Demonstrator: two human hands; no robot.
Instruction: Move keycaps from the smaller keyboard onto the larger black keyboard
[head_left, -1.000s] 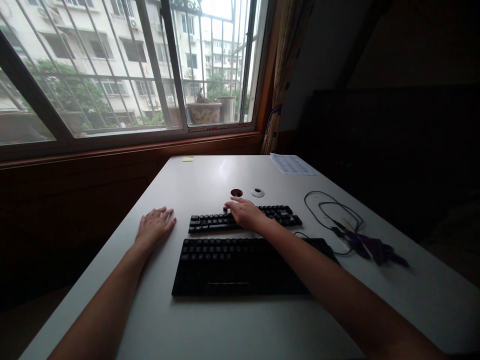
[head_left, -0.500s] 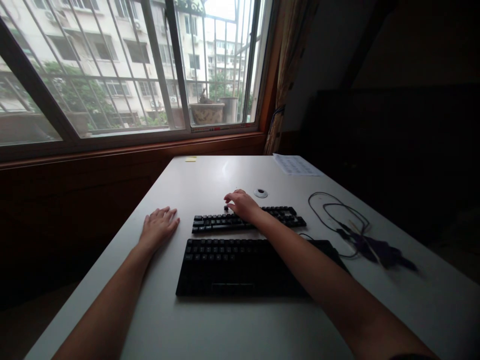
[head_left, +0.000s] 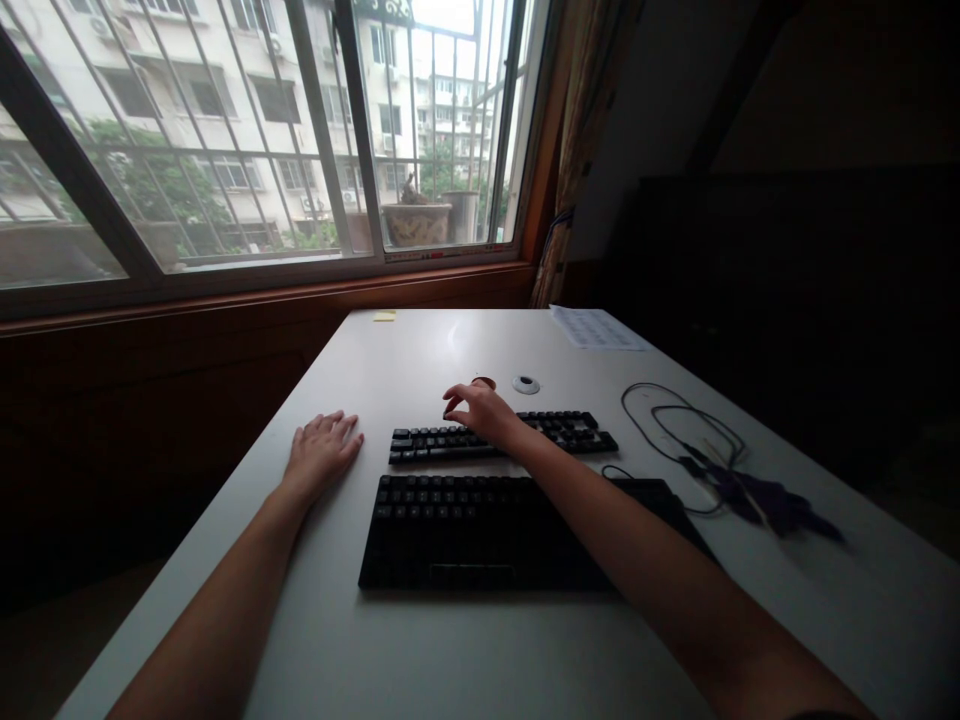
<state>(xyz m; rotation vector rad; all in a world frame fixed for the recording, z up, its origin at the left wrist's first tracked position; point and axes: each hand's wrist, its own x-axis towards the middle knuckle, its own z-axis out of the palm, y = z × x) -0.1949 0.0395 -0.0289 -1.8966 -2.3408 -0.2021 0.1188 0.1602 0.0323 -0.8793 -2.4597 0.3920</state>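
My right hand (head_left: pixel 486 412) is above the back of several rows of loose black keycaps (head_left: pixel 431 455), thumb and forefinger closed on a small black keycap (head_left: pixel 447 414). Its forearm crosses over a black keyboard (head_left: pixel 442 550) lying nearer to me. Caps show on that keyboard's upper rows at the left; its lower part is too dark to make out. My left hand (head_left: pixel 322 450) rests palm down on the white table (head_left: pixel 315 620), fingers stretched out, holding nothing, left of the keycaps.
Behind my right hand are a small brown round object (head_left: pixel 487 382) and a white ring (head_left: pixel 526 385). A cable (head_left: pixel 637 425) and a dark purple cloth-like thing (head_left: pixel 772 503) lie to the right. Printed paper (head_left: pixel 596 328) and a yellow note (head_left: pixel 384 316) are at the far edge.
The keycap that stood just under my right fingertips is now pinched between thumb and forefinger. My left hand stays flat on the table. The view has shifted slightly.
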